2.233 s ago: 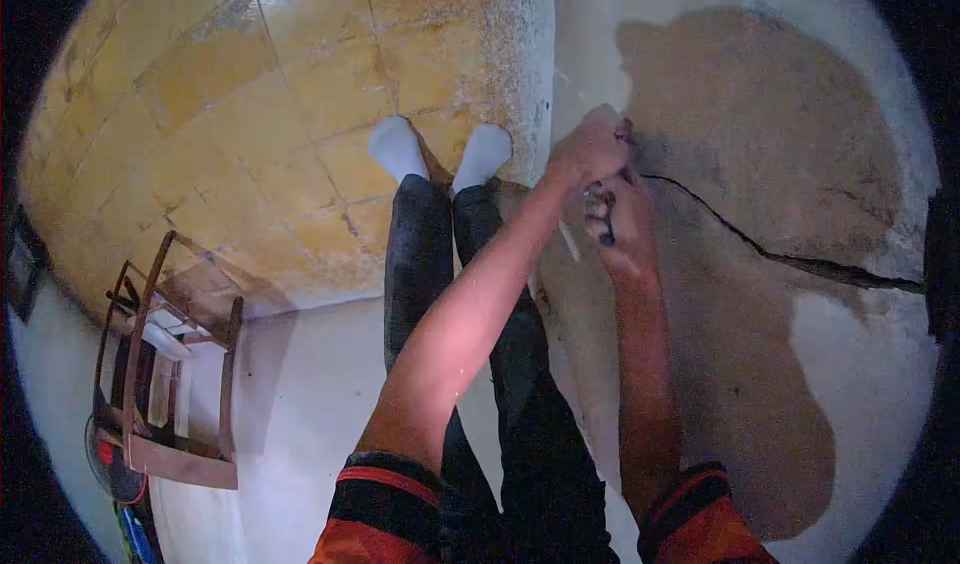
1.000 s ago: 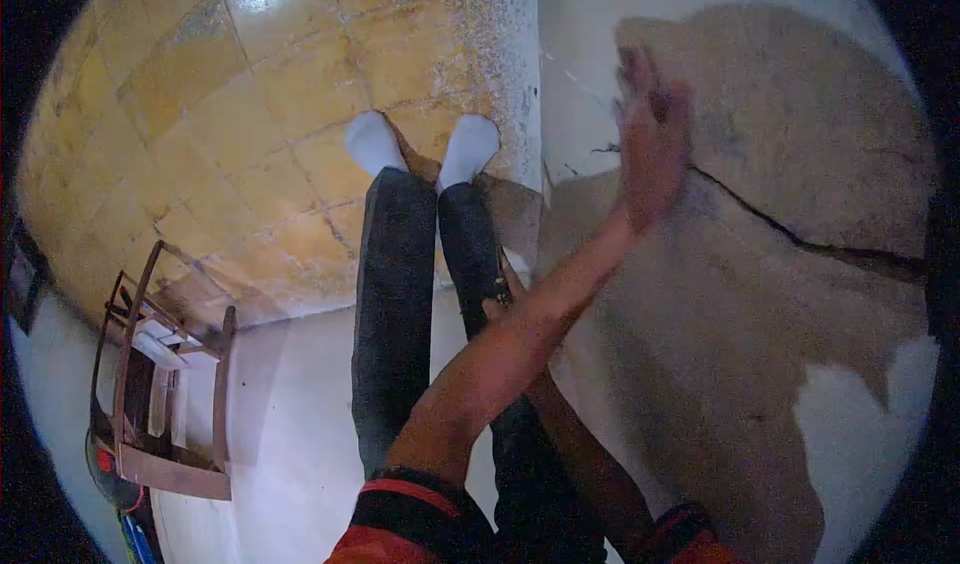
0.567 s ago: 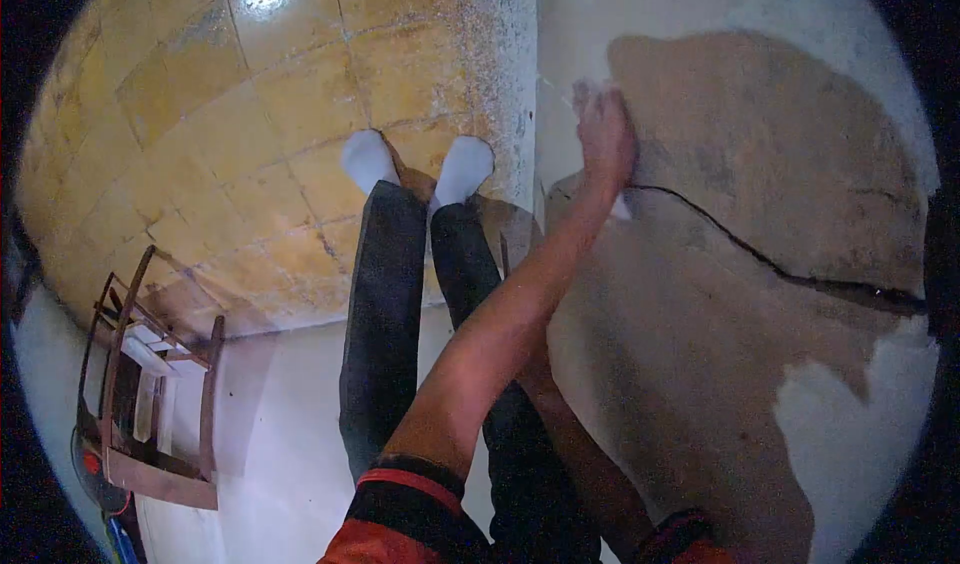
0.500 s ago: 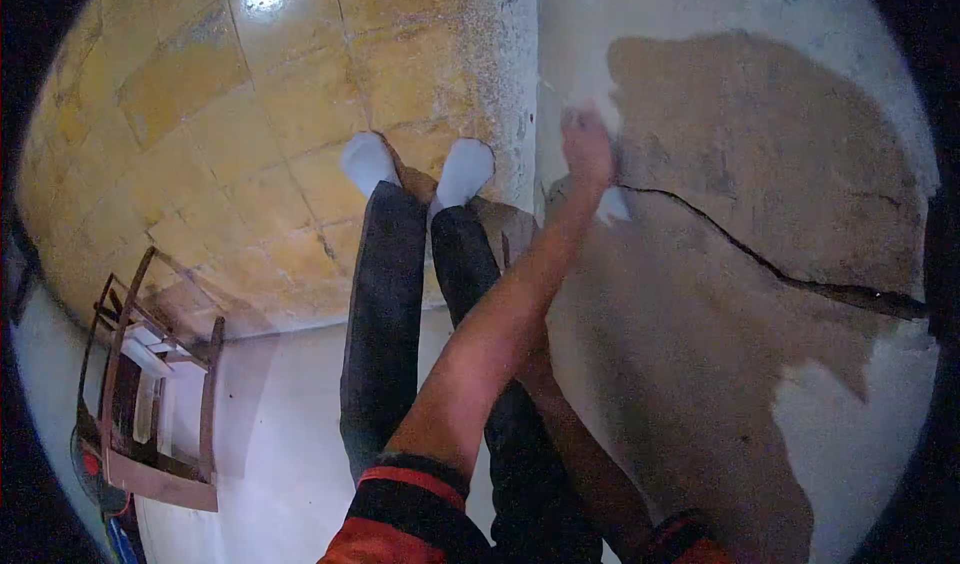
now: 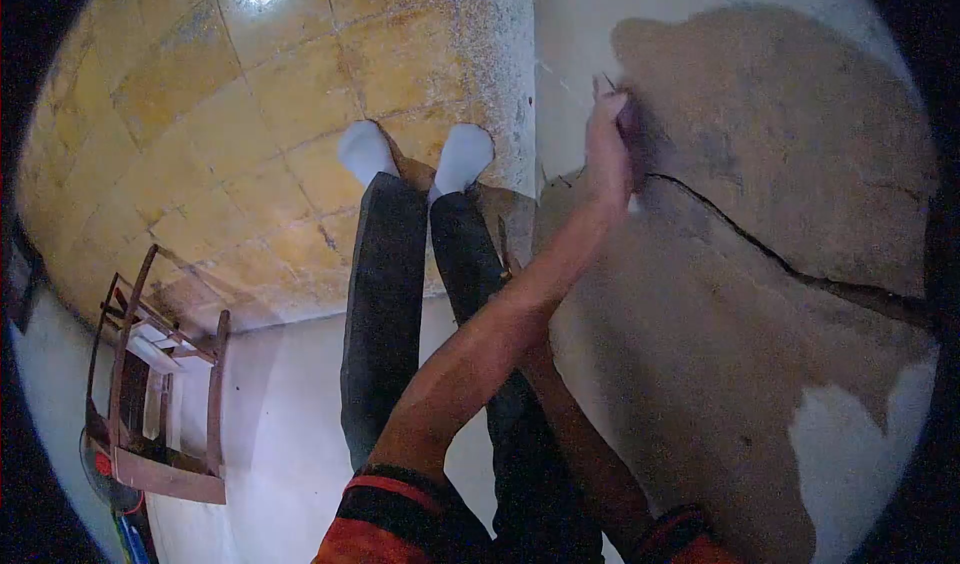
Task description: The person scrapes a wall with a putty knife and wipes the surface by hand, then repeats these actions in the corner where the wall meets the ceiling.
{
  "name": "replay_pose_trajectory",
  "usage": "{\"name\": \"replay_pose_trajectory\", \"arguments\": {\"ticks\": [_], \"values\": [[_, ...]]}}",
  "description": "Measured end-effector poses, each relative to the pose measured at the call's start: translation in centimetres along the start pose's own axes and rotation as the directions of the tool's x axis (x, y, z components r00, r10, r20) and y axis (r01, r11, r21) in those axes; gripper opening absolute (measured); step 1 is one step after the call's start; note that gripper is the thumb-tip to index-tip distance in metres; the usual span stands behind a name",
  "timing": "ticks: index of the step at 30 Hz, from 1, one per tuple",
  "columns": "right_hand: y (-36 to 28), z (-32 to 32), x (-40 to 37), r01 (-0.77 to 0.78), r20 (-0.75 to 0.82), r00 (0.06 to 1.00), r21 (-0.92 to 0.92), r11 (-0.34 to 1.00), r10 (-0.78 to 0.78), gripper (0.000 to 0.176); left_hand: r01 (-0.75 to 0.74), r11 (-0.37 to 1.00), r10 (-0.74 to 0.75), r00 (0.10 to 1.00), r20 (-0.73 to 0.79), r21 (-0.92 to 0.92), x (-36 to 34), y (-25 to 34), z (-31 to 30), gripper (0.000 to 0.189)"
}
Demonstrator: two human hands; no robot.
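My left hand (image 5: 610, 149) reaches across to the wall on my right, at the left edge of a large bare brown patch (image 5: 740, 104). Its fingers are closed, and a thin pointed thing sticks out past them, too blurred to name. Just beside the wrist, a dark jagged crack (image 5: 745, 234) runs right across the patch. A small white bit (image 5: 634, 203) shows on the wall by the wrist. My right hand (image 5: 513, 266) is low near my right leg, mostly behind my left forearm; its fingers are hidden. A narrow brownish strip (image 5: 502, 234) shows just above it.
My socked feet (image 5: 464, 159) stand on a yellow tiled floor (image 5: 270, 104), close to the worn floor edge along the right wall. A wooden chair (image 5: 165, 474) stands at lower left by the white wall (image 5: 280, 414), with white items on it.
My left hand has moved slightly right along the wall, and the thin pointed thing now shows past its fingers. The view has shifted a little. My right arm stays low.
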State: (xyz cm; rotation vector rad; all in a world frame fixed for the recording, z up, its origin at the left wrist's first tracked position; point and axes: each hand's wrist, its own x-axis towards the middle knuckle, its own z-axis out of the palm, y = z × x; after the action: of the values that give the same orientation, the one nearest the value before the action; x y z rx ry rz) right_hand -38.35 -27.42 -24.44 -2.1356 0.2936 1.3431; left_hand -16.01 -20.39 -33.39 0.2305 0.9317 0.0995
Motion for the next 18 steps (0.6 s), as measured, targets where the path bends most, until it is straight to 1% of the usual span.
{"name": "replay_pose_trajectory", "arguments": {"ticks": [2,5,8,11,12,14,16,17,18], "values": [[0.2,0.1,0.0,0.008,-0.002,1.0,-0.001,1.0,-0.008,0.061,0.08,0.982,-0.079,0.997,-0.01,0.173,-1.4,1.0,-1.4,0.069],[0.0,0.1,0.7,0.029,-0.005,1.0,-0.004,1.0,-0.029,0.062,0.042,0.934,-0.033,0.999,-0.032,0.356,-4.3,3.6,0.4,0.038],[-0.4,0.0,1.1,0.036,-0.01,0.999,-0.006,0.999,-0.036,0.063,-0.205,0.85,0.223,0.975,0.022,0.486,-3.9,2.0,-0.4,0.032],[-0.4,-0.2,1.5,0.051,-0.013,0.999,-0.016,0.999,-0.052,0.064,-0.259,0.78,0.405,0.903,-0.144,0.57,-1.2,-0.5,0.1,0.038],[-0.4,-0.3,1.4,0.055,-0.013,0.998,-0.03,0.998,-0.056,0.064,-0.265,0.831,0.352,0.931,-0.094,0.489,-0.3,0.4,0.5,0.038],[-0.4,-0.4,1.3,0.045,-0.024,0.999,-0.04,0.998,-0.046,0.065,-0.226,0.919,0.231,0.973,0.024,0.322,0.4,2.9,1.8,0.039],[-0.9,-0.6,1.0,-0.045,0.002,0.999,0.082,0.996,0.045,0.065,-0.285,0.783,0.331,0.943,0.018,0.552,-1.1,1.9,2.3,0.041],[-1.1,-0.7,1.4,-0.056,0.007,0.998,0.1,0.993,0.056,0.066,-0.314,0.689,0.389,0.921,0.032,0.654,-1.7,1.7,2.8,0.042],[-1.0,-0.8,1.8,-0.032,-0.001,0.999,0.086,0.996,0.032,0.066,-0.428,0.526,0.507,0.851,0.133,0.735,-2.4,1.8,3.6,0.042]]}}
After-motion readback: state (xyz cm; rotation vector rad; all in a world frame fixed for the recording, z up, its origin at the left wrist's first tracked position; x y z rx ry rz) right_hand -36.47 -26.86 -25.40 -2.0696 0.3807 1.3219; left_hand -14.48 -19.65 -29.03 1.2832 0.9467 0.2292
